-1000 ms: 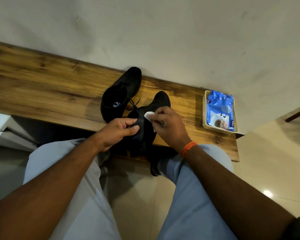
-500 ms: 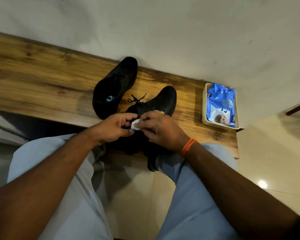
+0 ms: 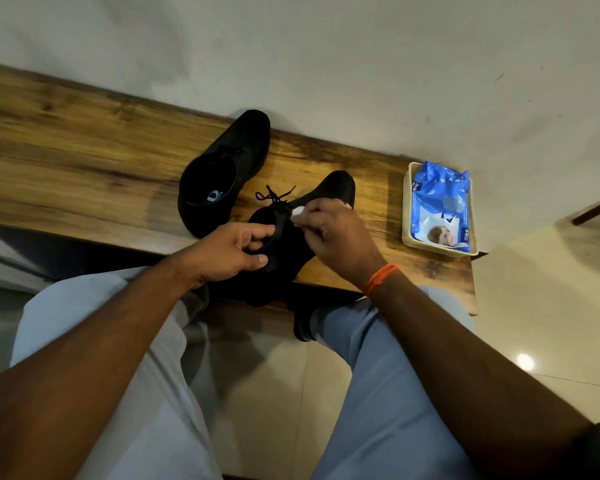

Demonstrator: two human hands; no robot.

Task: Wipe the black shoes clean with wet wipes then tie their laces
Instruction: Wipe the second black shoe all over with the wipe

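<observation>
1. The near shoe sits at the tabletop front edge. The left hand has its grip curled round the heel collar.
2. The right hand pinches a wipe against the shoe's upper, beside the loose laces.
3. The shoe looks light with a firm sole and soft upper; the collar is a sound hold.
4. The wipe is limp, likely slick, best bunched.
5. The far shoe lies just behind, untouched.

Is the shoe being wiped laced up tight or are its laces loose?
Loose: the laces sprawl untied over the held shoe, while the right hand presses a wipe on it.
</observation>
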